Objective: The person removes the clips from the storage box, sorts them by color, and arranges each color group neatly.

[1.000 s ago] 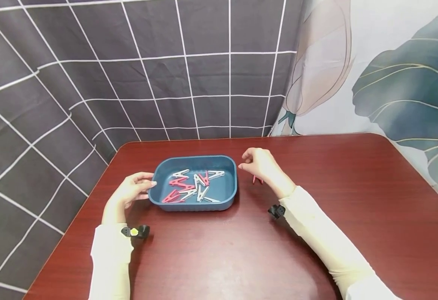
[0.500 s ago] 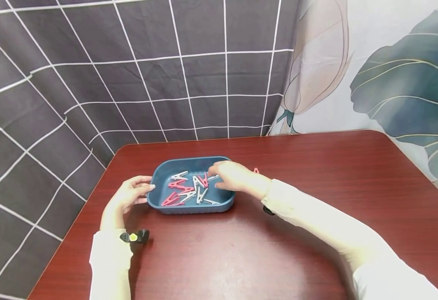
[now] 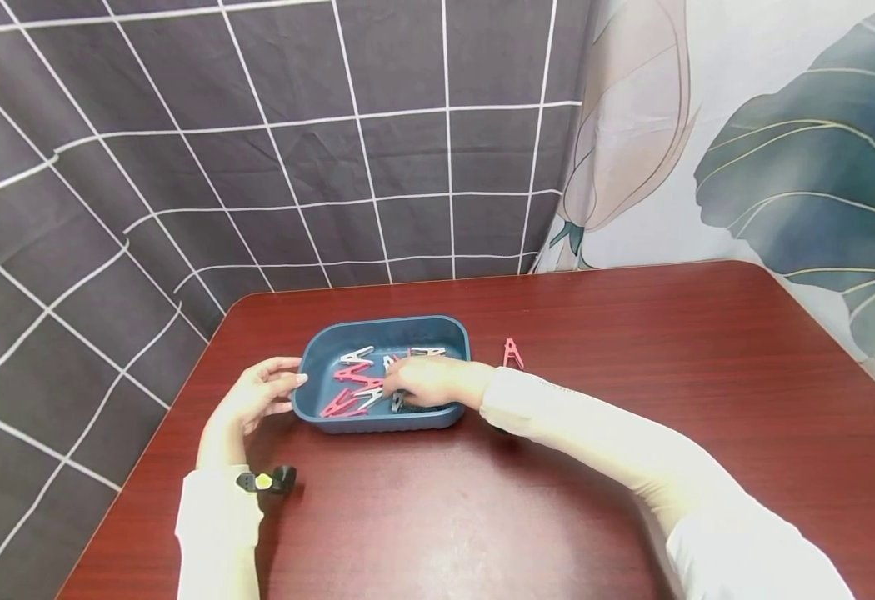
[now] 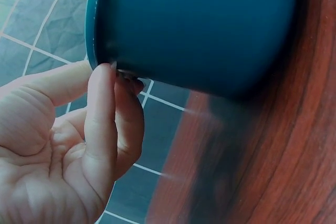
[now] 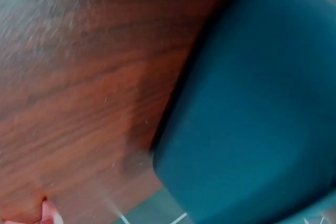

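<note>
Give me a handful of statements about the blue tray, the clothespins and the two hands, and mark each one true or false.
1. The right hand reaches into the blue tray among the clothespins. True.
2. The left hand lies flat on the table, well apart from the tray. False: its fingertips touch the tray's left rim.
3. One pink clothespin lies on the table to the right of the tray. True.
4. The tray holds only white clothespins. False: it holds pink ones and white ones mixed.
5. The tray is turned upside down on the table. False: it stands open side up.
</note>
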The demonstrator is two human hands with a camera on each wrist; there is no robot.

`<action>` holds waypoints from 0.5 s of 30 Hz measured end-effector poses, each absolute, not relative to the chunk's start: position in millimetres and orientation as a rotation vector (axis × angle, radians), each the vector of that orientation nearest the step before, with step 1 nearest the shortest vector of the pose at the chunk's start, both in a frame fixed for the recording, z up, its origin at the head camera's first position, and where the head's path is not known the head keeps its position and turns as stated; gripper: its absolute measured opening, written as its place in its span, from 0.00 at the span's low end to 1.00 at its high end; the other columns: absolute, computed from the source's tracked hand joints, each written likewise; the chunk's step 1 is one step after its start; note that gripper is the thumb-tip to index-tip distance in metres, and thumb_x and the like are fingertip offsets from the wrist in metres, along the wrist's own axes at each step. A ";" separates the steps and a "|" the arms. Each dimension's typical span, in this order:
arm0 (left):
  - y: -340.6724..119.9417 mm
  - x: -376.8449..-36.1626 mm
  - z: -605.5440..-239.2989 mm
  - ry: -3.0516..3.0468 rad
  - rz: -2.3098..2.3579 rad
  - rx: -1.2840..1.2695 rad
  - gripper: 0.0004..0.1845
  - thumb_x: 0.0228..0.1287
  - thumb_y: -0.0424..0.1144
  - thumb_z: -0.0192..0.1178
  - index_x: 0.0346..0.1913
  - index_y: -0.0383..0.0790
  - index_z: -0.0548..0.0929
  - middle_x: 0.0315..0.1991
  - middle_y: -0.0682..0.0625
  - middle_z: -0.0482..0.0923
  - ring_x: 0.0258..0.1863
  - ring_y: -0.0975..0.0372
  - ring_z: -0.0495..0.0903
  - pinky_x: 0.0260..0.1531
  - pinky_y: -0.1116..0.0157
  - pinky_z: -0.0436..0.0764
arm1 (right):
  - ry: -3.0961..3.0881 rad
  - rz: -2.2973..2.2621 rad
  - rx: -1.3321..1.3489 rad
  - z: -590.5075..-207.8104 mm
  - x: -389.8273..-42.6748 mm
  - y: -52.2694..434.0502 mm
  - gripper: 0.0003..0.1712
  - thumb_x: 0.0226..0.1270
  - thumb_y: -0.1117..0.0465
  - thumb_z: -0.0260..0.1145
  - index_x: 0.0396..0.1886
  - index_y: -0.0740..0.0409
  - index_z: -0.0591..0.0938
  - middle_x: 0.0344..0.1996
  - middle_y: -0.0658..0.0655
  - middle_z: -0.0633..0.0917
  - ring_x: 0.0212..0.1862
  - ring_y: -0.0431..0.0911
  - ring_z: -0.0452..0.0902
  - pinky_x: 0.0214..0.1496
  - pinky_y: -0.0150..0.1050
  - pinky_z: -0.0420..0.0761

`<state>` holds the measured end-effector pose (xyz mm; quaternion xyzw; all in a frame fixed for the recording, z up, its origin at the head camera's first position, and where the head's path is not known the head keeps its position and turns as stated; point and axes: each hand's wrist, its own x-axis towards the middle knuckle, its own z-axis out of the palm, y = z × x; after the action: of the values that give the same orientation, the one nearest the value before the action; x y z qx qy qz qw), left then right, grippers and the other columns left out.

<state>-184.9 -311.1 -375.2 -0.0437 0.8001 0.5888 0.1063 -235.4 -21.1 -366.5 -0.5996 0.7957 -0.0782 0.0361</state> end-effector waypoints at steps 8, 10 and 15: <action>-309.9 -185.3 -376.6 2.344 1.747 -0.112 0.29 0.65 0.35 0.59 0.63 0.24 0.62 0.31 0.63 0.80 0.29 0.69 0.81 0.33 0.70 0.83 | 2.545 0.013 -1.873 -374.9 -230.1 -27.9 0.04 0.61 0.65 0.67 0.31 0.50 0.83 0.33 0.51 0.80 0.39 0.43 0.77 0.39 0.34 0.76; -310.0 -185.3 -376.9 2.344 1.746 -0.118 0.29 0.66 0.35 0.58 0.63 0.24 0.62 0.31 0.63 0.80 0.29 0.69 0.81 0.33 0.70 0.83 | 2.554 0.036 -1.863 -374.6 -229.5 -29.0 0.05 0.61 0.65 0.66 0.29 0.51 0.83 0.33 0.50 0.80 0.38 0.43 0.77 0.38 0.33 0.76; -311.0 -185.5 -377.4 2.339 1.755 -0.109 0.29 0.66 0.35 0.57 0.64 0.23 0.61 0.32 0.62 0.80 0.28 0.69 0.81 0.33 0.70 0.83 | 2.580 0.095 -1.800 -373.4 -228.4 -32.9 0.09 0.64 0.66 0.61 0.27 0.52 0.84 0.34 0.51 0.81 0.39 0.44 0.76 0.39 0.34 0.76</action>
<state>-185.5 -311.0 -377.4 -0.0369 0.7947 0.5964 0.1073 -228.4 -32.9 -373.4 -0.5720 0.8197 0.0300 -0.0030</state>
